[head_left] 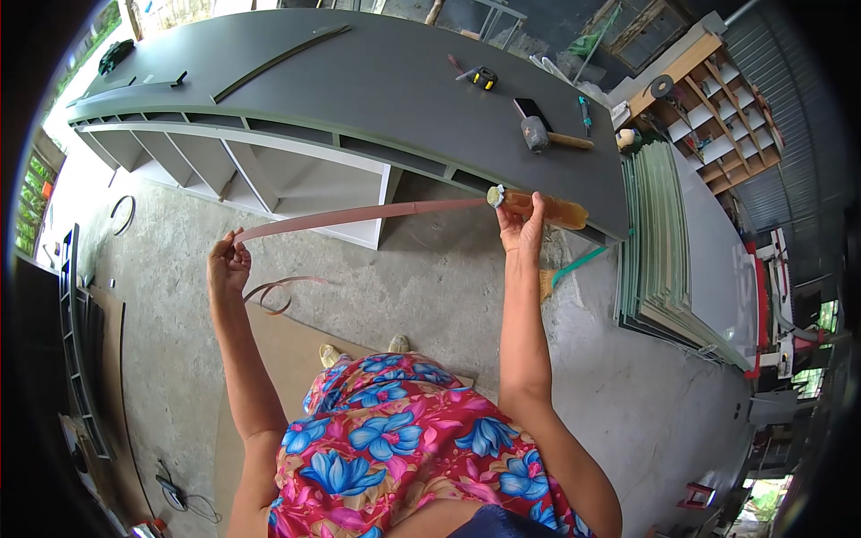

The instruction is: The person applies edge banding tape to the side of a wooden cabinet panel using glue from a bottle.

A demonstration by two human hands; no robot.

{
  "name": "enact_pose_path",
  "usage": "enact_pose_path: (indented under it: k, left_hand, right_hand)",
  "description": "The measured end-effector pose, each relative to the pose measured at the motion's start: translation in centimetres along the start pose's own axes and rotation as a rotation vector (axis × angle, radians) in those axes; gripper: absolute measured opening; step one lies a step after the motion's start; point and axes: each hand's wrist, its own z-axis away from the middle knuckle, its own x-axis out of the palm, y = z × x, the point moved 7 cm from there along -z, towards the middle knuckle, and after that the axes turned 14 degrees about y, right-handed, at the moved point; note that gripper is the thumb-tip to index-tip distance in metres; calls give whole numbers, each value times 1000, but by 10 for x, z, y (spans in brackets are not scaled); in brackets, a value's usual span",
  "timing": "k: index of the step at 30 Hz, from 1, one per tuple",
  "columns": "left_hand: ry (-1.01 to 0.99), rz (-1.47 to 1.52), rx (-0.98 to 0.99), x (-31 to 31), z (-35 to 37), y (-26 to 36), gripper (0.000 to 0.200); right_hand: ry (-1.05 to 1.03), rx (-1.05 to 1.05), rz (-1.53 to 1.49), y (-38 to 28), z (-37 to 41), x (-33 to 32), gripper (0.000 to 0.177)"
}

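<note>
My left hand (229,264) pinches a long brown strip of edge banding (359,215), held out taut above the floor. The band stretches across to the neck of a plastic bottle of amber liquid (560,212), where its far end overlaps the bottle's pale top. Fingers of my right hand (522,226) are wrapped round this bottle, which lies nearly level near the table's edge. A loose curl of brown band (276,289) shows below my left hand.
Ahead stands a long grey worktable (386,90) bearing a mallet (535,134), a tape measure (484,78), a phone (529,108) and a dark strip (278,63). Stacked boards (655,242) lean at right, beside a wooden shelf (717,108). Brown board (260,359) lies underfoot.
</note>
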Motion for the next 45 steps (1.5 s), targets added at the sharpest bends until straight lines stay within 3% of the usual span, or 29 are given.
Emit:
enact_pose_path:
  k: [14, 18, 20, 24, 27, 34, 35, 38, 39, 40, 42, 44, 45]
  left_hand:
    - [-94, 31, -32, 29, -6, -2, 19]
    - [-218, 153, -95, 17, -33, 9, 22]
    - [-170, 173, 35, -8, -49, 41, 23]
    - [-106, 251, -3, -28, -46, 68, 25]
    - [-49, 389, -23, -34, -47, 72, 27]
    - [-112, 412, -166, -37, -43, 30, 29]
    - [-33, 423, -159, -29, -32, 20, 29]
    - [-212, 343, -266, -44, -63, -8, 27]
    - [29, 355, -177, -45, -56, -17, 25]
    - [76, 290, -159, -32, -41, -25, 23]
    - [-199, 204, -340, -21, -34, -40, 23]
    - [-26, 210, -211, -28, -39, -44, 21]
    - [59, 215, -146, -28, -37, -47, 20]
  right_hand:
    - [13, 13, -77, -10, -7, -8, 50]
    - [74, 58, -211, -22, -35, -24, 47]
    - [84, 68, -311, -38, -64, -44, 44]
    - [63, -46, -254, -81, -72, -64, 39]
    - [115, 0, -282, -95, -79, -65, 41]
    - [23, 208, -463, -113, -119, -25, 54]
    - [14, 247, -518, -117, -125, -16, 54]
    - [-23, 279, -629, -127, -151, 14, 55]
    - [-43, 306, -662, -131, -162, 23, 55]
    - [-60, 333, -696, -134, -173, 32, 55]
    - [-69, 421, -794, -135, -185, 48, 55]
    - [-7, 595, -945, -133, -200, 62, 57]
    - [-87, 457, -919, -138, -211, 67, 62]
